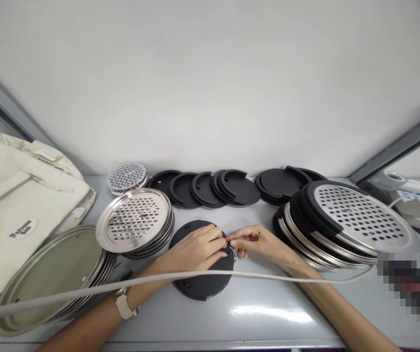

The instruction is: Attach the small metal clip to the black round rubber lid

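Observation:
A round black plate (212,286) lies on the grey table in front of me. My left hand (204,247) rests over it, with its fingers curled to the plate's right edge and its thumb hidden. Pinched between the fingertips of my right hand (250,240) at that same edge is a small shiny metal piece (235,253), too small to make out fully. The two hands almost meet there. Just left of the black plate stands a stack of metal grater discs (135,220), the top one full of raised holes.
Black round holders (239,188) lie along the wall. At right is a stack of perforated metal discs with black rims (360,217); at left are olive-green round trays (54,274) and a cream bag (19,195). A small perforated disc (127,176) sits behind. A white cable (268,277) crosses in front.

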Motion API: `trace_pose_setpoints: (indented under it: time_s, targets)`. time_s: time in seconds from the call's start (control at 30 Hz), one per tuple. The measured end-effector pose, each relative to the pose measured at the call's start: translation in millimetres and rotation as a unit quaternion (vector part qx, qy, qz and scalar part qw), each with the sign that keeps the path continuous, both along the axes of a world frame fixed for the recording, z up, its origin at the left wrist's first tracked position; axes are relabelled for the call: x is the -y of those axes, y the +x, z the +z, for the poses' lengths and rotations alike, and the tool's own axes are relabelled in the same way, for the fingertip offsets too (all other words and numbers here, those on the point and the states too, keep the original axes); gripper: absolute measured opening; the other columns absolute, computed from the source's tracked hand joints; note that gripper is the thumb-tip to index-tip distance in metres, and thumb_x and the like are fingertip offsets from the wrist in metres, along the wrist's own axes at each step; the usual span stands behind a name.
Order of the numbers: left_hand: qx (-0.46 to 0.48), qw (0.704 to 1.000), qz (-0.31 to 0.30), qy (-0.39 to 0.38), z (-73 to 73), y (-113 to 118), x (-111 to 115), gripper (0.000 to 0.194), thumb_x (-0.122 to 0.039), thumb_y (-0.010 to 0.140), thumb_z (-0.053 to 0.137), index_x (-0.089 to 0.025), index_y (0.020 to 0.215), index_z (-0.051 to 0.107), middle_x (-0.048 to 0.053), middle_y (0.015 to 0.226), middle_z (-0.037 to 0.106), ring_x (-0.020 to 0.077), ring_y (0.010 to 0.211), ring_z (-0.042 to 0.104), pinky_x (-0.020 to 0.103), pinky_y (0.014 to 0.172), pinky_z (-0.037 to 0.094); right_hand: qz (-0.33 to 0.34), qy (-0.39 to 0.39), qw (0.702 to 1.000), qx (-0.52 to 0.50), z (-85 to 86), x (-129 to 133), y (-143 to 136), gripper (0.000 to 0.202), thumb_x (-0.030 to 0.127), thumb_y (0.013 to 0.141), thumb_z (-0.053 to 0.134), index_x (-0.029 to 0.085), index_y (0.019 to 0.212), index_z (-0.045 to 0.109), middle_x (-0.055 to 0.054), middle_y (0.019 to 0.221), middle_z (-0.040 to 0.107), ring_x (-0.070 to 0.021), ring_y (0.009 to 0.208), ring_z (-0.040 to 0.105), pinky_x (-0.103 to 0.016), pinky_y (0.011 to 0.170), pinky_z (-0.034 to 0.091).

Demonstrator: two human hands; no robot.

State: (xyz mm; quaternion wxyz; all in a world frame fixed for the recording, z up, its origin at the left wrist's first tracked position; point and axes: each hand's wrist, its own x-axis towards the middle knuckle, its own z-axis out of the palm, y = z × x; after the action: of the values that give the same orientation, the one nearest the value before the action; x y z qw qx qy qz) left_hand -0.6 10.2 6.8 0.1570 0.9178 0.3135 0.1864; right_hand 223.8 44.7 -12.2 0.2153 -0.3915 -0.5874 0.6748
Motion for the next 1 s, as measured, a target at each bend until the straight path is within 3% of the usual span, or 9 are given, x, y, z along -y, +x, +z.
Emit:
trace_pose_setpoints:
  time_s: [0.17,0.43,0.63,1.0]
  targets:
    - [0.001,1.0,0.0,0.001,1.1,0.4,0.4,0.012,-0.023,0.094,0.047,-0.015,0.096,0.057,0.005,0.091,0.053,0.0169,0.089,0.05,0.03,0.081,0.044,0.032,0.01,0.999,-0.001,2.0,3.0,5.3,0.037,0.037,0.076,0.071,0.016,0.107,0.07,-0.003,0.073,0.067,-0.012,0.066,0.059,-0.027,0.068,0.05]
    - [0.001,1.0,0.005,-0.002,1.1,0.1,0.6,0.012,-0.024,0.094,0.048,-0.016,0.096,0.056,0.005,0.093,0.054,0.0171,0.09,0.051,0.03,0.082,0.044,0.026,0.018,0.999,-0.033,1.8,6.5,2.8,0.034,0.032,0.079,0.069,0.015,0.108,0.066,-0.001,0.073,0.064,-0.0109,0.065,0.057,-0.026,0.068,0.048]
    - [-0.004,1.0,0.007,0.005,0.4,-0.1,1.0,0.013,-0.024,0.094,0.048,-0.016,0.099,0.056,0.005,0.093,0.053,0.0169,0.091,0.051,0.03,0.082,0.045,0.018,0.014,0.998,-0.054,-0.4,7.1,0.8,0.026,0.031,0.079,0.07,0.014,0.099,0.065,-0.001,0.072,0.063,-0.01,0.066,0.057,-0.025,0.067,0.047]
    - [-0.018,1.0,0.007,-0.001,2.4,0.5,1.1,0.012,-0.025,0.094,0.048,-0.016,0.099,0.056,0.005,0.094,0.053,0.0174,0.092,0.051,0.031,0.083,0.045,0.039,-0.009,0.998,-0.04,4.3,3.0,3.5,0.035,0.03,0.075,0.073,0.014,0.105,0.068,-0.003,0.077,0.068,-0.0114,0.068,0.06,-0.026,0.068,0.047]
